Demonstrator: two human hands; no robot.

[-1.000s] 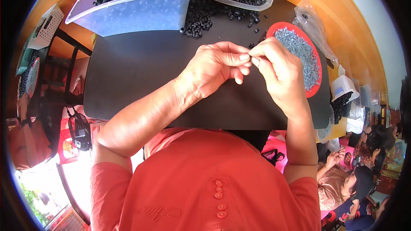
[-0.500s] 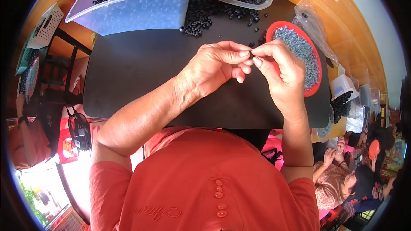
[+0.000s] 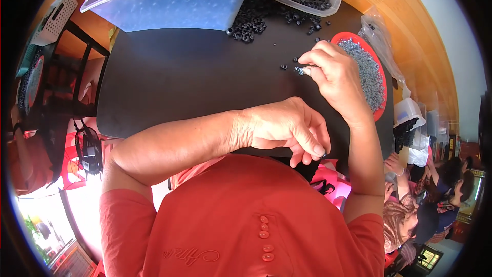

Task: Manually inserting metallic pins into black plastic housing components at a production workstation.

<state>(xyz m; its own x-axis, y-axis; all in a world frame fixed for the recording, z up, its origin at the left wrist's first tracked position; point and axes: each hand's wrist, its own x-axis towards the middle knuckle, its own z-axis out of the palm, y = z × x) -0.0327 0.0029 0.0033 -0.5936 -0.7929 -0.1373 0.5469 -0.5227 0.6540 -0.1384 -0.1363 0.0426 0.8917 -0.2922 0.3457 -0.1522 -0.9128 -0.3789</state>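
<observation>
My left hand point(image 3: 294, 131) is bent downward over the table's near edge. Its thumb and fingertips pinch a small dark piece point(image 3: 324, 156), mostly hidden by the fingers. Farther right, my right hand point(image 3: 335, 79) reaches over the dark table. Its curled thumb and index finger are slightly apart, right beside a few tiny blue-grey pieces point(image 3: 299, 71) on the tabletop. Two small black ring-like pieces point(image 3: 284, 66) lie close by. At that hand's right stands a red tray point(image 3: 381, 109) filled with many more blue-grey pieces.
A large clear tub point(image 3: 169, 7) of black parts stands far left, with a smaller clear tub point(image 3: 335, 0) beside it. Loose black parts point(image 3: 247, 28) spill between them. A clear plastic bag point(image 3: 382, 41) lies beyond the tray. Other people point(image 3: 405, 220) sit at the right.
My hands have separated. The left has dropped toward my body with the small dark piece, while the right has moved to the tiny blue-grey pieces on the table.
</observation>
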